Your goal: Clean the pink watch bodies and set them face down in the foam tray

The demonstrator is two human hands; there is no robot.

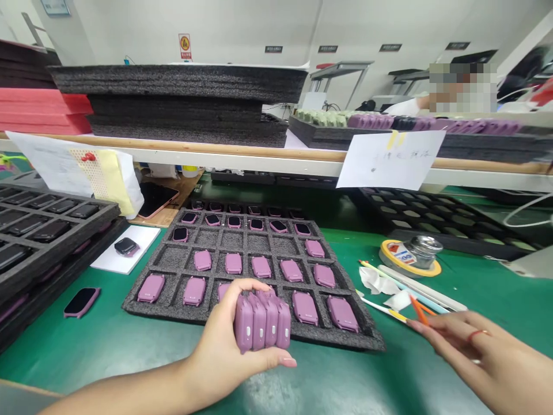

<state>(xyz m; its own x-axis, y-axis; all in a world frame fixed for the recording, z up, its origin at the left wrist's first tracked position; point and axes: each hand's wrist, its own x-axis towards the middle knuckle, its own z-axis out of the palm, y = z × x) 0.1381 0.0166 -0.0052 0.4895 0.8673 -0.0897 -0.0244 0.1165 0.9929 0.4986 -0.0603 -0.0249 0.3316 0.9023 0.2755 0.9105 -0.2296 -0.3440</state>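
My left hand (224, 340) is closed around a row of several purple smartwatch cases (264, 324), pressed face to face and standing on edge, with their side buttons towards me. It is above the front edge of a black foam tray (358, 340), whose pockets hold more purple cases, some back up and some with dark screens up. Over at the right, my right hand (479, 346) pinches slim orange tweezers (419, 311) between thumb and fingers. White paper scraps (397, 300) and a yellow-and-white stick (384, 310) lie beside its fingertips.
A tape roll (389, 259) with a metal-capped bottle (425, 248) stands at right. One loose watch (82, 302) lies left, another (126, 246) on white paper. Foam trays (99, 222) fill the left. A shelf (242, 154) with stacked foam crosses behind; a person (415, 106) is beyond.
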